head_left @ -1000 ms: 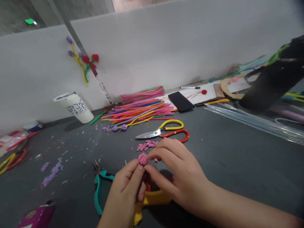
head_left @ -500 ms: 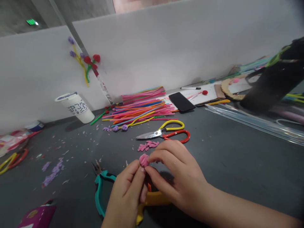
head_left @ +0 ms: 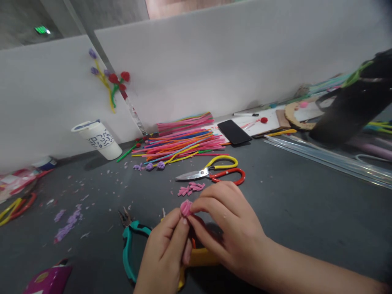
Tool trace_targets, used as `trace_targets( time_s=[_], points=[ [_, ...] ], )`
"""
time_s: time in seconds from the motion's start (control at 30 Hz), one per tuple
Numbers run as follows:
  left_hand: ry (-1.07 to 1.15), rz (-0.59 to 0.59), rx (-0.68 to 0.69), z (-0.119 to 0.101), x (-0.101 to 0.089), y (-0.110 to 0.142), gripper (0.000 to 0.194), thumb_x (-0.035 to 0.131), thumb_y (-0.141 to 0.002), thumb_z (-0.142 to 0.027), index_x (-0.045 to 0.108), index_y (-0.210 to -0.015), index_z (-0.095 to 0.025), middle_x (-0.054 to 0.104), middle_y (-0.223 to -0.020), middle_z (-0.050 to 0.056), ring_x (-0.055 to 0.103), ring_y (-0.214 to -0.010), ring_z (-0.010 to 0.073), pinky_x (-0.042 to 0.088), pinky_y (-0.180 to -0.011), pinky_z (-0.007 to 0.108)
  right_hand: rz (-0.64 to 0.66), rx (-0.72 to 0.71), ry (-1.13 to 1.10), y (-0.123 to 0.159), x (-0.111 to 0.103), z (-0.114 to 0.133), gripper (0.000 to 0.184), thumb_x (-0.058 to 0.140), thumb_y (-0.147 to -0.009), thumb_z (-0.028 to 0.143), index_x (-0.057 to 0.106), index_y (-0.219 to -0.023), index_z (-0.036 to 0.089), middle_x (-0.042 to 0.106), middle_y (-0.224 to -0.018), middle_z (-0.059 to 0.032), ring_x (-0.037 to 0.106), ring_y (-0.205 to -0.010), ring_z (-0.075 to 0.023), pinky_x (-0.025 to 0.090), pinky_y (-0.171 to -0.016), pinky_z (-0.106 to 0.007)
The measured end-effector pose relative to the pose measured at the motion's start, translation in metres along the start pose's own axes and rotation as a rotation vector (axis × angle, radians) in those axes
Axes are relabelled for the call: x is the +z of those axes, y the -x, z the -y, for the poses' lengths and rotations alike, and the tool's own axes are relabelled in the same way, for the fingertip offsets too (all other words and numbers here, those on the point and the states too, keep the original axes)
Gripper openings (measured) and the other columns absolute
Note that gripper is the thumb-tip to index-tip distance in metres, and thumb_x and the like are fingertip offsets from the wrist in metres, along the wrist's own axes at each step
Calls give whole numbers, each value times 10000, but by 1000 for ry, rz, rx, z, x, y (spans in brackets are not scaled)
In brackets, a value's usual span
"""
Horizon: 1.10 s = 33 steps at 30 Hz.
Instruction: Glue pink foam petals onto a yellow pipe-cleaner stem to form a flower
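Observation:
A small pink pipe-cleaner flower bud [head_left: 186, 208] is pinched between the thumb and fingers of my left hand [head_left: 167, 243]. Against the bud's right side press the thumb and index finger of my right hand [head_left: 228, 220]. Just beyond it lie several short pink pipe-cleaner pieces [head_left: 191, 188] and scissors [head_left: 211, 169] with one yellow and one red handle. Teal-handled pliers [head_left: 127, 245] rest left of my left hand. Beneath my hands shows a yellow-handled tool [head_left: 200, 258], mostly hidden.
Colourful pipe cleaners [head_left: 183, 143] are piled at the back, near a black phone [head_left: 234, 132]. A white cup [head_left: 98, 139] stands at back left, a dark bottle [head_left: 352, 98] at right beside clear sticks [head_left: 327, 159]. Purple scraps [head_left: 70, 222] and a magenta box [head_left: 48, 279] lie left.
My hands keep hold of the pink bud, which has turned slightly between my fingers. The whole view has shifted a little; the things on the table stay in place.

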<state>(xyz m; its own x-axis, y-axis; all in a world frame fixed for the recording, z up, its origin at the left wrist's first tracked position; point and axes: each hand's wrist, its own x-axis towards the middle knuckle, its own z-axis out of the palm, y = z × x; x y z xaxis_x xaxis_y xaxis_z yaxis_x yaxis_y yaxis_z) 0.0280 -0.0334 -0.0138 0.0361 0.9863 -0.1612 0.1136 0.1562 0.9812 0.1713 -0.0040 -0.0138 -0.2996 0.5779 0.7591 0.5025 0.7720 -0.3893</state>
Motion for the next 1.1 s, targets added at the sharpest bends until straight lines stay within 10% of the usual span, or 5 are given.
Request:
trace_targets(
  time_s=[0.43,0.7,1.1],
  points=[
    [238,-79,-54,-6,6,5,320,679,-729,-527,629,-696,-212,468,-519,-50,386,-477,103,342,-453,194,-90,-99,-48,-1,-8,5,148,531,-775,60,511,-837,193,590,-715,-17,530,-684,-157,440,-693,-332],
    [63,-229,96,4,6,7,330,718,-673,-540,730,-774,-226,625,-711,5,546,-716,183,463,-694,222,-103,-153,44,-1,-8,5,152,575,-762,79,534,-850,197,616,-671,3,519,-595,-136,443,-724,-348],
    [-63,-105,404,5,6,4,293,600,-815,-486,746,-738,-243,545,-618,-9,512,-584,143,462,-567,207,-210,-150,29,4,-4,9,112,568,-764,48,566,-801,153,604,-665,-6,499,-591,-127,444,-743,-370]
  ],
)
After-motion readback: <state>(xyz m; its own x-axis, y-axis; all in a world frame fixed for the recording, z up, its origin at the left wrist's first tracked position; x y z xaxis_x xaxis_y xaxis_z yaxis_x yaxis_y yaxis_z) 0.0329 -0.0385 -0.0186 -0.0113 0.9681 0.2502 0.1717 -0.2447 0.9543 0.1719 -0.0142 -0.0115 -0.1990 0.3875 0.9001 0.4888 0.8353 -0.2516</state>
